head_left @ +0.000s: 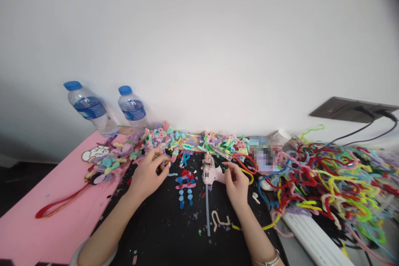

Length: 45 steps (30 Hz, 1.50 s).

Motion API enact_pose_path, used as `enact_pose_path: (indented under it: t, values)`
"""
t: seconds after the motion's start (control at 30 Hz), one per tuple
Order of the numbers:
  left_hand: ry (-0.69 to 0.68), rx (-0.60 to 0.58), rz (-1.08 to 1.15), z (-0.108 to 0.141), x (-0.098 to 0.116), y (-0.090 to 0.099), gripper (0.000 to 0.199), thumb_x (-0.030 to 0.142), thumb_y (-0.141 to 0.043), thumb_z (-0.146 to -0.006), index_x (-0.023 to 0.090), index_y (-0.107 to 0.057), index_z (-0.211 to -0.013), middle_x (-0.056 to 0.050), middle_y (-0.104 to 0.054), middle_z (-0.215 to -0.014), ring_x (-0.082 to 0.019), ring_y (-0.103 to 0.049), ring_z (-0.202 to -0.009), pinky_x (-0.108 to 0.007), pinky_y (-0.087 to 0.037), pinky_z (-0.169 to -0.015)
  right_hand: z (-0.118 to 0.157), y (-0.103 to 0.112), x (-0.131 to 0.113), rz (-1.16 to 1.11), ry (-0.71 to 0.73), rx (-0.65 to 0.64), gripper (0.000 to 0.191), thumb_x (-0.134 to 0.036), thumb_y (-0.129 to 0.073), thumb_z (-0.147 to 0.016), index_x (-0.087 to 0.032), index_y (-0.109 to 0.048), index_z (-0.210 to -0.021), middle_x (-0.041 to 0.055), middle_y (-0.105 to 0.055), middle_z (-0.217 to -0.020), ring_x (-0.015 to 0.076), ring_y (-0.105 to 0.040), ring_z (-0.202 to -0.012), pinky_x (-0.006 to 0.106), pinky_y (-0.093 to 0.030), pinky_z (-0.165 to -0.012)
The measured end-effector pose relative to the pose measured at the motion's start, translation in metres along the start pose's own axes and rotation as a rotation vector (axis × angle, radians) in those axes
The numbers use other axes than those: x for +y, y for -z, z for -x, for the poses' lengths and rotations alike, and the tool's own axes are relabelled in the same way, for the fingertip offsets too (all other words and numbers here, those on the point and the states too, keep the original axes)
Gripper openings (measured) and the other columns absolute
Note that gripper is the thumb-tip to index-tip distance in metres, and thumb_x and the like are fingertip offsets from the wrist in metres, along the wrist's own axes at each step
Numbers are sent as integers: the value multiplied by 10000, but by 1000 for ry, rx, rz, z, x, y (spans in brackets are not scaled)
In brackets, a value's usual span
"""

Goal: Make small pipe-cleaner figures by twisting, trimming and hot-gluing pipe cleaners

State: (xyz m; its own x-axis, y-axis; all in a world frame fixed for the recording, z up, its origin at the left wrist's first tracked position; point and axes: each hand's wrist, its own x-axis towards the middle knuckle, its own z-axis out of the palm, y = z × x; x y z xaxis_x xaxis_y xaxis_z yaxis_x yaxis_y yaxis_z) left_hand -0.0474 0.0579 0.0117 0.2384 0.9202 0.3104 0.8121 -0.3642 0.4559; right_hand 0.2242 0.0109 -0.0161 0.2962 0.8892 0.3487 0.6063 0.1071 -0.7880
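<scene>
My left hand (149,174) is curled, thumb and index finger nearly meeting around something small and dark that I cannot make out. My right hand (237,183) has its fingers bent in a pinch beside the handle of a pink glue gun (213,175); whatever lies between the fingertips is too small to name. From the glue gun a pale glue stick (208,212) points towards me. Between my hands lies a small pipe-cleaner figure (185,187) in blue, red and pink. Just behind it rests a blue pipe-cleaner loop (185,159). Metal scissors (220,152) lie behind the glue gun.
Pipe-cleaner flowers (162,137) line the wall. A tangled pipe-cleaner heap (330,178) fills the right side, by a white power strip (314,239). Two water bottles (89,108) stand back left. A pink board (40,212) bears a flower with a red strap (62,205).
</scene>
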Motion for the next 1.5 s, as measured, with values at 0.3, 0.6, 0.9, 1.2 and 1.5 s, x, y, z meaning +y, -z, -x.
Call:
enact_pose_path:
  t: [0.3, 0.6, 0.9, 1.2, 1.5]
  values:
    - [-51, -317, 222, 12, 27, -20, 227, 307, -629, -725, 208, -565, -919, -80, -493, -1097, -297, -459, -1092, -427, -402, -903, -2, 1, -3, 22, 7, -12, 185, -245, -457, -837, -167, -612, -903, -26, -509, -577, 118, -456, -472, 220, -360, -454]
    - [127, -388, 589, 13, 34, -17, 285, 254, -559, -768, 224, -446, -1028, -68, -575, -991, -231, -561, -951, -371, -467, -798, -3, 1, -6, 30, 31, -9, 192, -245, -453, -831, -169, -616, -898, -20, -532, -579, 125, -487, -481, 219, -375, -448]
    - [186, -409, 675, 13, 29, -19, 303, 223, -564, -738, 220, -463, -1023, -62, -518, -1059, -170, -562, -816, -250, -469, -615, -3, 2, -7, 29, 28, -13, 198, -251, -456, -823, -165, -622, -886, -20, -539, -571, 126, -489, -476, 219, -367, -444]
    - [279, -432, 842, 5, 15, -3, 368, 238, -602, -731, 216, -450, -1066, -56, -515, -1057, -111, -535, -680, -234, -459, -587, -3, 2, -6, 21, 16, -23, 201, -250, -455, -828, -159, -622, -893, -19, -541, -578, 125, -487, -481, 219, -365, -452]
    - [384, -546, 739, 11, -18, 40, 490, 324, -644, -701, 245, -429, -1134, -67, -540, -1067, -138, -554, -636, -223, -457, -463, -2, 1, -3, 12, 6, -29, 199, -243, -451, -832, -155, -616, -900, -21, -523, -585, 122, -479, -496, 215, -357, -468]
